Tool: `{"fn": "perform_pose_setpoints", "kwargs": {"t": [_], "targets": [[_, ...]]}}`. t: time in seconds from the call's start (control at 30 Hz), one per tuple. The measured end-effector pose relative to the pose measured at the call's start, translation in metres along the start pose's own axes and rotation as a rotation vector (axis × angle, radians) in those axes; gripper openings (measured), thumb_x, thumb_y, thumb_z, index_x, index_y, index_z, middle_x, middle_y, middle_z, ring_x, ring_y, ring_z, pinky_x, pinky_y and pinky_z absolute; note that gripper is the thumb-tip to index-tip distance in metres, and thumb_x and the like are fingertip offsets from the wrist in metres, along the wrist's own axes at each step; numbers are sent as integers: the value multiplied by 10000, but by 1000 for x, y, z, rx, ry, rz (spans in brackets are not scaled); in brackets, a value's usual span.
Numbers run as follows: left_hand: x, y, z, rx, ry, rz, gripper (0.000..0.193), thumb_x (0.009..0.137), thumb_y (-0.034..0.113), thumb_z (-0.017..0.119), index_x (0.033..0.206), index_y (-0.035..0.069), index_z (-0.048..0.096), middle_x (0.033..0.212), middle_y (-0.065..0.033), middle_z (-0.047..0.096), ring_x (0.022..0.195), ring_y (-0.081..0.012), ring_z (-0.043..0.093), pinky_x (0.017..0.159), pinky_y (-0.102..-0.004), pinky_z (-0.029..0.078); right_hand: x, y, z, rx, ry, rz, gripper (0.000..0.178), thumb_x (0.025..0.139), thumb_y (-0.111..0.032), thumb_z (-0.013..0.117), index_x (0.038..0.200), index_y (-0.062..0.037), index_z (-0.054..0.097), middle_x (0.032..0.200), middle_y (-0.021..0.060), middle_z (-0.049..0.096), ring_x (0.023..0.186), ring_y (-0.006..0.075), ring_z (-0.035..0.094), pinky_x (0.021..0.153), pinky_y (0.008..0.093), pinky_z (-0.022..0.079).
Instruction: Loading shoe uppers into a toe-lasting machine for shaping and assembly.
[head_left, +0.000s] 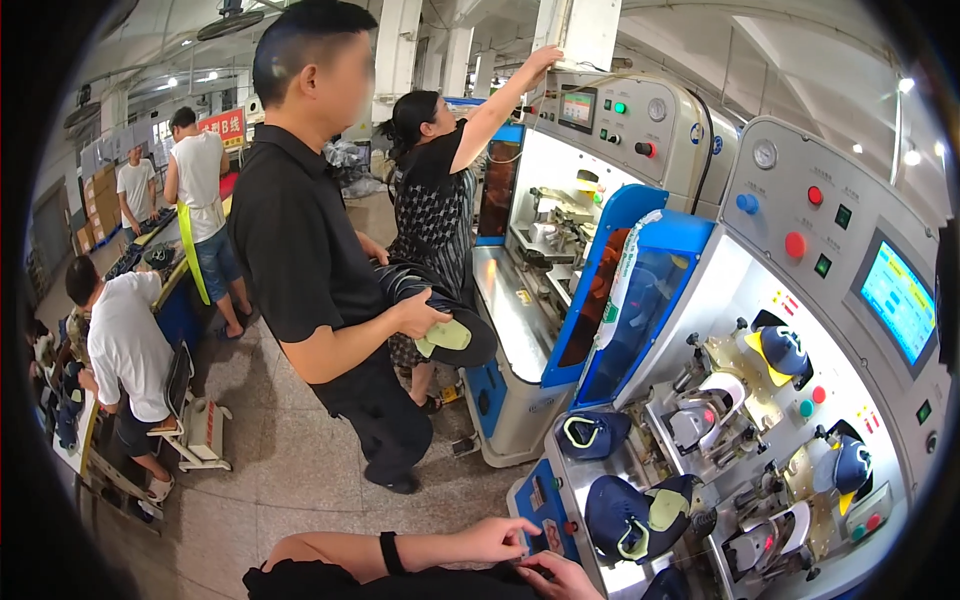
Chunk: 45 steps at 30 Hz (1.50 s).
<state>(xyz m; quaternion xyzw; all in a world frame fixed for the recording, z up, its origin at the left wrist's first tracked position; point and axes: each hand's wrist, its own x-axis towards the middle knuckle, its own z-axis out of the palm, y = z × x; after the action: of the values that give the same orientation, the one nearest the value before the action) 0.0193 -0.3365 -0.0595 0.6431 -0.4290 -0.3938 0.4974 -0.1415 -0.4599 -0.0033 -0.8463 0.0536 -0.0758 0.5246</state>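
Head view: your left hand point(500, 540) is half open, fingers loosely bent, seemingly empty; your right hand point(562, 577) curls beside it (partly cropped, can't tell its grip). Navy shoes point(612, 508) sit just rightward on the machine's lit ledge point(618, 577). Speckled tile floor point(290, 490); a co-worker in black point(290, 225) holds a dark shoe point(470, 338).

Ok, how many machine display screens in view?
2: a large blue-lit screen on the near machine, far right; a smaller screen on the machine behind it. Others may be hidden.
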Motion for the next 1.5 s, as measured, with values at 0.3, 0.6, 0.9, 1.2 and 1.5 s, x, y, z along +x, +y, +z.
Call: {"fn": "perform_pose_setpoints", "kwargs": {"t": [0.3,0.6,0.9,1.2,1.5], "targets": [[-17,-10,-7,-162,-442,-77,238,891,258,672,945,53,565,811,-5,592,765,-78,519,672,-264,441,-3,-8,-15,28,-81,44,138,865,-138,691,962,-51,647,809,78,595,684,157,567,602,291,447],[-9,29,-16,34,-542,-66,343,877,369,676,932,45,581,821,-22,593,780,-126,540,702,-293,446,-12,-35,-31,58,-73,127,153,851,-132,699,975,-59,648,816,74,610,680,163,573,613,301,457],[6,21,-1,33,-602,-21,334,836,324,721,929,40,572,843,-36,597,796,-127,540,705,-296,446,-24,-26,-25,108,50,87,154,842,-142,716,942,-50,646,799,78,603,674,169,573,607,306,456],[-6,19,-3,-48,-538,-112,360,855,317,726,1052,51,584,848,21,558,771,-65,502,669,-220,416,-17,-15,-24,-50,-102,83,170,907,-189,652,1001,-48,641,906,67,664,780,155,625,698,270,485],[-14,23,-12,-113,-515,-210,434,836,353,742,1103,50,584,851,10,571,775,-73,514,655,-224,421,-9,-11,-22,-22,-162,89,269,884,-238,683,1098,-84,632,984,67,665,887,174,644,748,285,499]]}}
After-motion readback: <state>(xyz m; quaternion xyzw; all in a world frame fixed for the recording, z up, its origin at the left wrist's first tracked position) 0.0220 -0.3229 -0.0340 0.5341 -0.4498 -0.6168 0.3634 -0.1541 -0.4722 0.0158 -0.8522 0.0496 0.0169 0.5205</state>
